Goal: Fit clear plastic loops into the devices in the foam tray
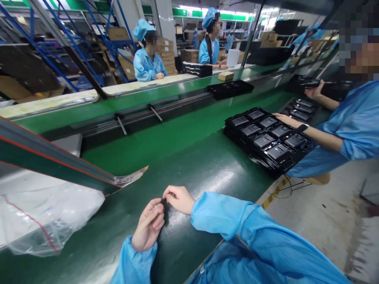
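Over the green work surface (189, 169), both hands meet at a small dark piece (163, 202), too small to identify. My left hand (149, 225) is palm up with its fingers curled, and the piece sits at its thumb and fingertips. A bit of something clear or whitish also shows there. My right hand (179, 198) pinches the same piece from the right, its thumb and forefinger pressed together. Both wrists are in light blue sleeves.
Stacked black trays (260, 138) with dark square devices lie to the right, a co-worker's hand (288, 120) on them. A clear plastic bag (71, 213) and a slanting metal post (59, 157) stand left. Two people work across the line.
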{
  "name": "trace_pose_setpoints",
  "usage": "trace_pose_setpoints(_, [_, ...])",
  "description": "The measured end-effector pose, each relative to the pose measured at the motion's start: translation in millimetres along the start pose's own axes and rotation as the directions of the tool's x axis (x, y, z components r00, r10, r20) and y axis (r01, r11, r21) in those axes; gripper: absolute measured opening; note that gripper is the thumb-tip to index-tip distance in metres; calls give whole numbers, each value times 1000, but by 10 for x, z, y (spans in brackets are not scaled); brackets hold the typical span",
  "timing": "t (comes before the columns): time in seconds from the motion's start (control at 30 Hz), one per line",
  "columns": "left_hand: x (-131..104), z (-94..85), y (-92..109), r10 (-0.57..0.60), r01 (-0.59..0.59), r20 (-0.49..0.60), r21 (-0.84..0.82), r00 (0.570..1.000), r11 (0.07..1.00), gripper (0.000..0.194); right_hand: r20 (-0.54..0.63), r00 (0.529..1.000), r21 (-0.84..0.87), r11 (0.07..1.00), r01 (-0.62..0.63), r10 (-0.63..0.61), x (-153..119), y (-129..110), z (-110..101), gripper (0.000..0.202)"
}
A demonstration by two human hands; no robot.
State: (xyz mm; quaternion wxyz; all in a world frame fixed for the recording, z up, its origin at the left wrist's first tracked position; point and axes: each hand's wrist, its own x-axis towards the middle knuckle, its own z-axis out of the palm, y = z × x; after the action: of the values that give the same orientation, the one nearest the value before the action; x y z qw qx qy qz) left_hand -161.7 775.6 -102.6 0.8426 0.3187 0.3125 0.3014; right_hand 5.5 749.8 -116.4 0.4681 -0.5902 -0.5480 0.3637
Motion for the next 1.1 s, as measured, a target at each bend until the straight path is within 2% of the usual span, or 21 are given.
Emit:
trace_pose_setpoints(0.27, [-3,34,23,-4,4,-31,4,1000,1000,35,-4,1000,-25,1000,1,-1,10,57,27,17])
trace_pose_setpoints(0.8, [-14,131,95,-35,37,-109,20,993,999,42,0,1000,-47,999,-10,10,11,-16,-22,16])
trace_pose_setpoints(1.1, [-17,108,96,-45,51,-141,39,989,998,42,11,1000,-46,999,-18,19,13,-10,-19,17])
